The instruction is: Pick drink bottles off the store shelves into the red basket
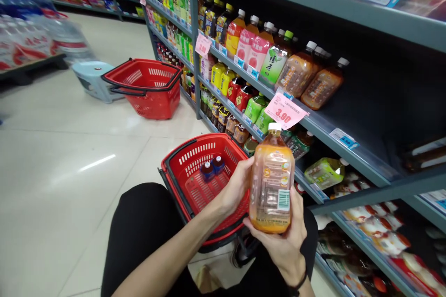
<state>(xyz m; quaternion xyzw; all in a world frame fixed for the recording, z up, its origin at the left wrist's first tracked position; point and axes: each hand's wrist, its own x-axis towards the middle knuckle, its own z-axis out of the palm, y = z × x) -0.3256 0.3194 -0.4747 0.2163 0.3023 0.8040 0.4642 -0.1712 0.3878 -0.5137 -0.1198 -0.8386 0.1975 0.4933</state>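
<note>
A large orange drink bottle (271, 185) with a white cap stands almost upright before me, its barcode side facing me. My left hand (237, 186) grips it along its left side, with the fingertips hidden behind it. My right hand (288, 243) closes around its lower right side and base. Beyond my left forearm sits a red shopping basket (195, 141) on the floor; two small dark blue bottles (212, 167) with white caps lie inside it. Similar orange bottles (296, 72) lean on the shelf above, at its front edge.
Shelves of drinks (251, 51) run along the right side, with a pink price tag (285, 110) sticking out. Another red basket (149, 79) and a light blue stool (94, 79) stand on the floor ahead. Packs of bottles (26, 41) are stacked at the left.
</note>
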